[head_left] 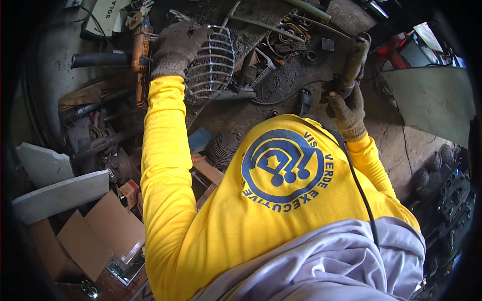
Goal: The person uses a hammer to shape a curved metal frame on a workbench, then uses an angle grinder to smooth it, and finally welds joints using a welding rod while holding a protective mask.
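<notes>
My left hand [176, 47], in a dirty brown knit glove, closes on the near-left edge of a curved metal grille [213, 62] with parallel shiny bars. The grille lies on a dark, littered work surface. Just left of that hand stands an orange power tool [142, 47] with a black side handle. My right hand [350, 113], gloved too, is closed around the lower end of a worn, grimy cylindrical power tool [355, 62], apparently an angle grinder. That tool is held up to the right, apart from the grille. Its working end cannot be made out.
Cables and small metal parts [291, 37] lie beyond the grille. Pale boards [63, 195] and an open cardboard box [90, 236] are at the left. A large grey-green sheet [427, 100] stands at the right, above dark tool cases [454, 200]. A coil [224, 150] sits near my body.
</notes>
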A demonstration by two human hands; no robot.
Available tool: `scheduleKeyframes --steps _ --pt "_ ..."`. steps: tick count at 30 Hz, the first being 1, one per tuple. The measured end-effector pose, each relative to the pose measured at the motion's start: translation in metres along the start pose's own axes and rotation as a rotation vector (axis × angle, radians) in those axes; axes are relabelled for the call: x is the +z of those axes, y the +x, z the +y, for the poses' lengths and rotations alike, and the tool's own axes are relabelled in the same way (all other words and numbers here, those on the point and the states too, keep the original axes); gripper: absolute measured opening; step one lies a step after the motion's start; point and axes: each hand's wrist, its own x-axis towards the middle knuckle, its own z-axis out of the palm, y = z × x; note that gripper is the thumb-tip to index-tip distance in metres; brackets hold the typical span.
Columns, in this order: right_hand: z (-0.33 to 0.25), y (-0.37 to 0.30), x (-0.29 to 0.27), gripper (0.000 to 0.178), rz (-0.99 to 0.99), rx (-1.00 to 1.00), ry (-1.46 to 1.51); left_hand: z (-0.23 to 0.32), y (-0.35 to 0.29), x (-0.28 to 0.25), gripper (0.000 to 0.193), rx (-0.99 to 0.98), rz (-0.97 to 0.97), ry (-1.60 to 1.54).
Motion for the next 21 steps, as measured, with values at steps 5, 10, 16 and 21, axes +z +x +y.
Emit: scheduleKeyframes --steps 5,10,16,21 --pt "0.023 -0.015 0.011 0.048 -0.006 0.021 0.016 0.002 0.016 0.019 0.065 0.039 0.038 -0.068" --pt "0.035 -0.043 0.004 0.051 0.063 -0.058 -0.013 -0.004 0.032 0.031 0.059 0.108 -0.011 -0.148" --pt "0.009 -0.052 -0.021 0.06 0.369 -0.194 0.1 -0.023 0.035 0.039 0.035 0.245 0.078 -0.242" --pt "-0.024 -0.051 -0.05 0.051 0.496 -0.382 0.2 -0.052 0.042 0.044 0.043 0.132 0.105 -0.241"
